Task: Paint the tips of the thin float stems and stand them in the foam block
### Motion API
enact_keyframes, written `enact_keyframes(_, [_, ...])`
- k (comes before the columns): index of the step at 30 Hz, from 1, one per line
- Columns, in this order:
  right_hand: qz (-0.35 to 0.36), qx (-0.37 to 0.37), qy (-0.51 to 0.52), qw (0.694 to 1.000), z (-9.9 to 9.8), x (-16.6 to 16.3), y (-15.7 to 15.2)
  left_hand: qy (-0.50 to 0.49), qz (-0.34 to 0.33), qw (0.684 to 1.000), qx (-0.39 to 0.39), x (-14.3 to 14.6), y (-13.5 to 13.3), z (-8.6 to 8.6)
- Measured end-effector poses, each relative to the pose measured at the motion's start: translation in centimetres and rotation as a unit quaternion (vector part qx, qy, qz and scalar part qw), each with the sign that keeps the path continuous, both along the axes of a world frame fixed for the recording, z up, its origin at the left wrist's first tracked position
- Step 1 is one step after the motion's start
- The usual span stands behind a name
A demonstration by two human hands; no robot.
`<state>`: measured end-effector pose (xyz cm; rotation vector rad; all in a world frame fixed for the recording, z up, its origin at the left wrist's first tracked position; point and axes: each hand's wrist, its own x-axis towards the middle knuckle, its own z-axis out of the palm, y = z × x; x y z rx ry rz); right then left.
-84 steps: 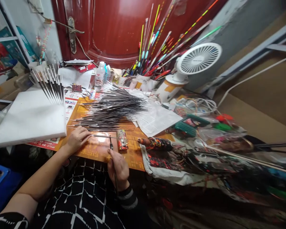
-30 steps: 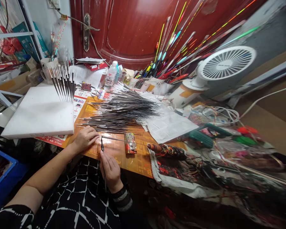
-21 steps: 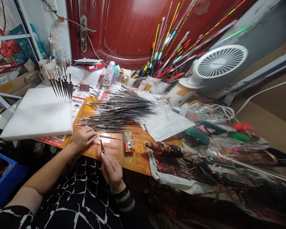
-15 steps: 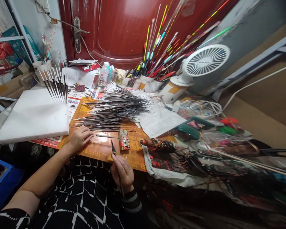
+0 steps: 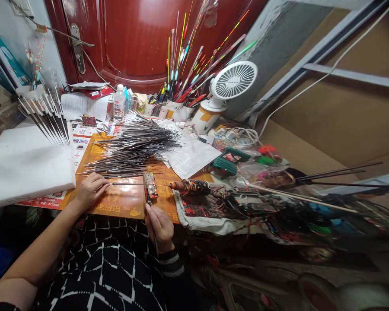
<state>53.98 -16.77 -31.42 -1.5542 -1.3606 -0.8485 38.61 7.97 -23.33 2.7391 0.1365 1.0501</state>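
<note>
My left hand [image 5: 92, 191] is pinched around the left end of a slim dark fishing float [image 5: 126, 184]. The float lies level, and its thin stem runs right to the wooden nose [image 5: 176, 185] of a paint-smeared tool. Below it, my right hand [image 5: 161, 225] is closed on a paintbrush [image 5: 148, 201] with dark bristles. The bristles are at the lower left edge of a small paint-stained block [image 5: 151, 185]; whether they touch it I cannot tell. The float's stem passes over this block. Behind my left hand lies a big pile of similar floats [image 5: 132, 144].
A white foam slab [image 5: 29, 166] at left has several floats [image 5: 48, 116] stuck upright in it. Behind are a plastic bottle [image 5: 119, 103], cups of colourful floats [image 5: 173, 110] and a white fan [image 5: 234, 80]. A stained cloth [image 5: 207, 224] lies right, near cluttered bags and cables.
The view has swung right, so everything sits further left. The paintbrush has moved up against or beside the stained block. My left hand keeps its pinch on the float.
</note>
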Motion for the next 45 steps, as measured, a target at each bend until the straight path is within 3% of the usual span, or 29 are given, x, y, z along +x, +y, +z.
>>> enact_keyframes(27, [-0.032,-0.049,0.03,0.998,-0.16,-0.48,-0.09,0.018,0.007,1.0,-0.015,0.01,-0.04,0.19])
enact_keyframes(37, [-0.034,-0.029,0.019,0.999,-0.06,-0.52,0.18,0.005,0.004,1.0,-0.006,0.05,0.05,0.08])
enact_keyframes(45, [0.02,0.009,0.03,0.999,0.32,-0.2,-0.32,-0.011,0.005,1.0,-0.001,0.23,-0.2,0.01])
